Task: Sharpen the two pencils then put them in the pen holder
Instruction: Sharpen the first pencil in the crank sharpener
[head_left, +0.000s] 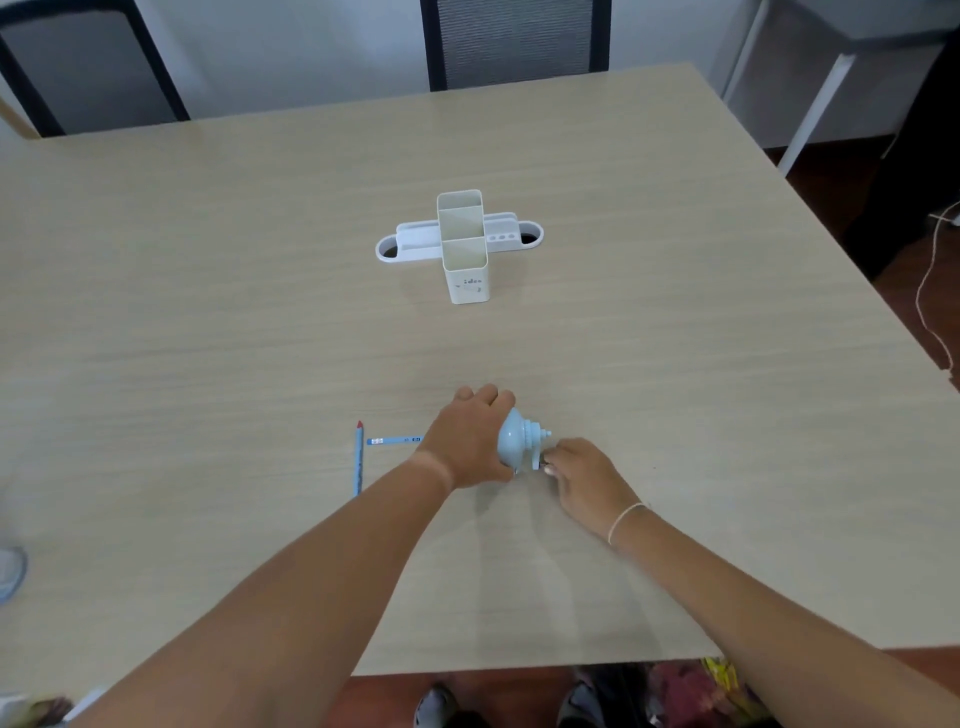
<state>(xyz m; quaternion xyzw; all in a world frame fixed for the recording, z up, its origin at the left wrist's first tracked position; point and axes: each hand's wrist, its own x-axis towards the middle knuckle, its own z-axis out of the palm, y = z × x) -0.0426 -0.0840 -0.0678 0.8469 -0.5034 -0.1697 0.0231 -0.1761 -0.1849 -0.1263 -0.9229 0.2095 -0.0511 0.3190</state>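
A light blue crank sharpener (514, 441) stands on the wooden table (208, 312) near its front edge. My left hand (467, 441) wraps over the sharpener's left side. A blue pencil (395, 440) lies horizontally and runs under that hand toward the sharpener; its tip is hidden. My right hand (582, 475) pinches the crank handle (543, 460) on the sharpener's right side. A second blue pencil (358, 457) with a red end lies loose on the table, pointing away from me, left of my left hand. The white pen holder (465, 247) stands farther back, its compartments showing nothing inside.
Two dark chairs (514, 41) stand behind the table's far edge. A white cable (930, 291) hangs off to the right beyond the table. The table's front edge runs just above my feet.
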